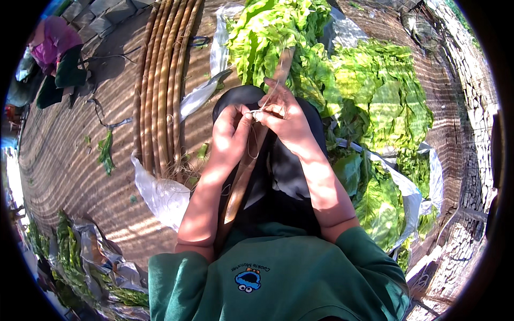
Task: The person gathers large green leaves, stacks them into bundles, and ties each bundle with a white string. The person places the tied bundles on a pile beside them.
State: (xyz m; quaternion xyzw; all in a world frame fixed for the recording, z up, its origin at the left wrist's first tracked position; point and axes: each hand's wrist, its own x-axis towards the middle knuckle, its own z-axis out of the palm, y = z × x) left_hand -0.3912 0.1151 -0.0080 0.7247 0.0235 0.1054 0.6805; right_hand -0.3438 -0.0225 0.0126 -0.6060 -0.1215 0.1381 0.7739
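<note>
My left hand [231, 130] pinches a thin pale string [253, 111] between thumb and forefinger, above my lap. Close beside it on the right, my right hand [283, 114] grips the same string, its upper fingers spread. A loop of the string hangs below my fingertips. A wooden pole [241, 182] runs lengthwise between my legs, under my hands, and its far end reaches a heap of large green leaves [277, 28]. Whether the string is tied to the pole I cannot tell.
Several wooden poles [160, 92] lie side by side on the left, with loose string and a white plastic sheet [164, 196] at their near end. Stacked green leaves [381, 92] lie on the right. More leaves [68, 248] are at lower left. A person [56, 48] sits at upper left.
</note>
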